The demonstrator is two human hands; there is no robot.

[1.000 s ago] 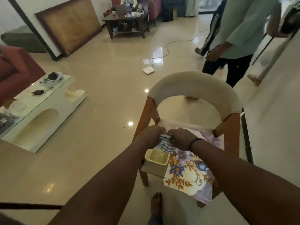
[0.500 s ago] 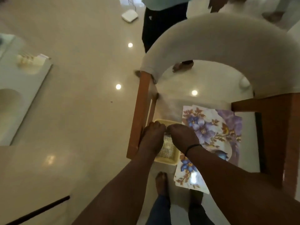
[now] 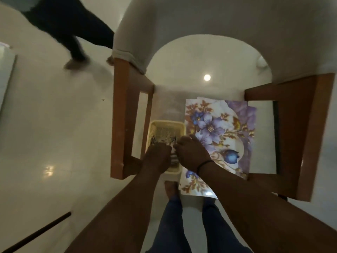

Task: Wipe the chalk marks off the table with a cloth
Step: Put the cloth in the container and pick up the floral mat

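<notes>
A small striped cloth [image 3: 173, 157] lies bunched in a cream plastic basket [image 3: 166, 125] on the seat of a chair. My left hand [image 3: 157, 154] grips the cloth at its left side, fingers curled over it. My right hand [image 3: 191, 152], a black band on its wrist, grips the cloth from the right, knuckles up. The hands cover most of the cloth. No chalk marks or table show in this view.
The chair has a cream curved back [image 3: 218, 24] and wooden arms [image 3: 121, 115]. A floral purple sheet [image 3: 218, 128] lies on the seat beside the basket. Another person's legs [image 3: 73, 33] move at top left. My own feet stand below on the glossy floor.
The view has tipped down and moved closer over the chair. Both hands stay together on the cloth in the basket. The other person has walked left behind the chair.
</notes>
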